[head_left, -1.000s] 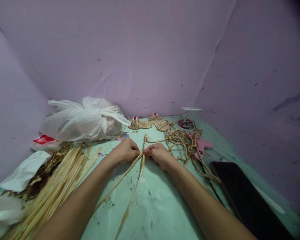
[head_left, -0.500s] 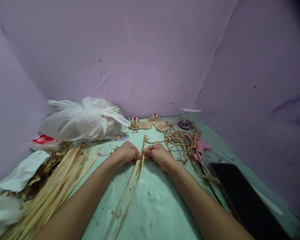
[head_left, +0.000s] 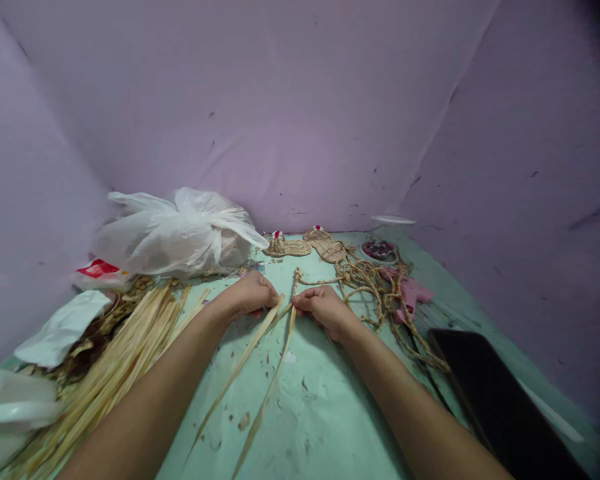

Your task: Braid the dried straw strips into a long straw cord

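Over the middle of the table, my left hand [head_left: 253,293] pinches a pale fibre strip [head_left: 245,353] near its upper end. My right hand [head_left: 325,310], a short gap to the right, is closed on a second fibre strip [head_left: 273,387] just below the twisted cord [head_left: 296,280]. Both strips trail down toward me, spread apart. From its top the cord bends right, toward a loose pile of the same cord [head_left: 367,280]. My fingertips partly cover where strips and cord meet.
Left lie a bundle of dry strips [head_left: 115,360], a knotted white plastic bag [head_left: 185,230] and a white container [head_left: 15,407]. Two woven sole-shaped pieces [head_left: 290,248] rest at the back. Right are a pink glue gun [head_left: 411,297], a bead dish [head_left: 379,250] and a black phone [head_left: 500,400].
My hands have moved apart, my left drawing its strip leftward from the cord. The strips now spread wider. The whole view has shifted slightly.
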Motion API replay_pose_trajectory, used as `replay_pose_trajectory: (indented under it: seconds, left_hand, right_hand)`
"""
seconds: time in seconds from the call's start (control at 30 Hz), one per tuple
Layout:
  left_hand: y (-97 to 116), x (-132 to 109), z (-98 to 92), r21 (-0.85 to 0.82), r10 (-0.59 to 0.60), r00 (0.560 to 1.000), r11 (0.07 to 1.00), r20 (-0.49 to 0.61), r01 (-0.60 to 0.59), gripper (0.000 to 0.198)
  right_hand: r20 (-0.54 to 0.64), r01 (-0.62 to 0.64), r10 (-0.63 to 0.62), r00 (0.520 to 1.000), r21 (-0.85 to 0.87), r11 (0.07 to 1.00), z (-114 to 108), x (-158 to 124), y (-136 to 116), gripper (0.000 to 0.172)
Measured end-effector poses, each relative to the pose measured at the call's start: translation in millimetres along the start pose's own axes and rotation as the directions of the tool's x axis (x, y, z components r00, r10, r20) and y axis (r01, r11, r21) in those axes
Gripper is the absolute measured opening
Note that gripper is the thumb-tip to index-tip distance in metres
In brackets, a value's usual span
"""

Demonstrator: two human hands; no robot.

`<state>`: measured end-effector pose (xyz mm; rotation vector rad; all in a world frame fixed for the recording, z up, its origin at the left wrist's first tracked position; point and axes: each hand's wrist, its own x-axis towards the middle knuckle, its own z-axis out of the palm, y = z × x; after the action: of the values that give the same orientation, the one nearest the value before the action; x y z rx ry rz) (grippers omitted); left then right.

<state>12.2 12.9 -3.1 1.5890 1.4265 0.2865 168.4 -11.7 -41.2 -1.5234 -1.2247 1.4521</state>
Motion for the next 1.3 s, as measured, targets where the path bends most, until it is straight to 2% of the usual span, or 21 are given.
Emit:
replay_pose_trajectory:
  seconds: [0.17,0.3,0.37,0.63,0.83,1.0,1.17,1.3]
  left_hand:
    - [-0.7,-0.8,-6.6,-0.013,0.011,1.0,1.0,-0.019,-0.012,0.008]
    - [3.2,-3.6,-2.7,0.082,0.096,0.991,0.993,-0.093,-0.088,0.007]
    - [6.1,-5.3,0.7,0.117,0.107,0.99,0.989,-0.09,-0.096,0.008]
    - [0.7,0.5,7.2,-0.03,-0.059,0.998,0.998,0.037,0.06,0.011]
    - [2.8,0.6,11.2,-0.08,-0.243,0.964,0.964,0.11,0.253,0.023]
    - [1.2,6.6,16.0,-0.167,-0.229,0.965,0.954,0.126,0.248,0.02]
    - [-1.8,15.8,16.1,-0.286,-0.201,0.978,0.935,0.054,0.208,0.01]
    - [2.0,15.2,20.2,-0.349,-0.231,0.962,0.898,0.147,0.269,0.008]
  right_hand:
    - [-0.002,0.013,-0.013,1.0,-0.007,1.0,0.3,0.5,1.5,0.015]
    - [0.011,0.002,-0.002,1.0,0.013,1.0,0.6,-1.3,-0.8,0.017]
    - [0.026,-0.005,0.004,1.0,0.014,1.0,0.5,-1.7,-1.2,0.018]
    - [0.027,-0.003,0.002,1.0,0.028,1.0,0.0,-2.1,-1.6,0.018]
    - [0.038,0.015,-0.017,0.999,0.045,0.999,0.4,-2.1,-3.1,0.016]
    - [0.042,0.02,-0.022,0.999,0.048,0.999,0.2,-1.7,-1.5,0.017]
    - [0.039,0.035,-0.036,0.999,0.034,0.999,1.4,-1.1,-1.6,0.016]
    - [0.03,-0.004,0.002,1.0,0.068,0.998,0.6,0.1,-1.8,0.01]
